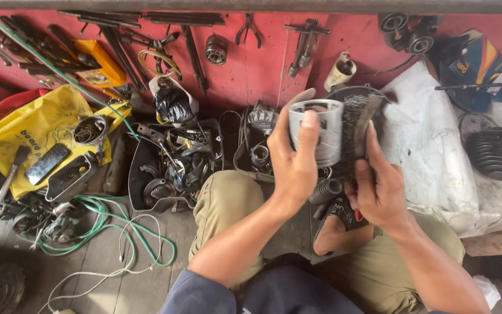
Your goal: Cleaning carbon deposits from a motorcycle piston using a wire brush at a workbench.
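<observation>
My left hand (pixel 293 163) grips a grey metal piston (pixel 316 129), thumb laid over its side, open end turned toward the red wall. Pressed against the piston's right side is a dark wire brush (pixel 352 131), which my right hand (pixel 379 189) holds from below. Both hands are raised above my knees in khaki trousers. A black ribbed rubber boot (pixel 325 191) lies just beneath the hands.
A black tray (pixel 172 166) of greasy metal parts sits left of my knee. A yellow bag (pixel 36 131), a phone and green and white cables (pixel 108 229) lie at the left. Tools hang on the red wall (pixel 251 64). White cloth (pixel 431 145) and a finned cylinder (pixel 499 152) are at right.
</observation>
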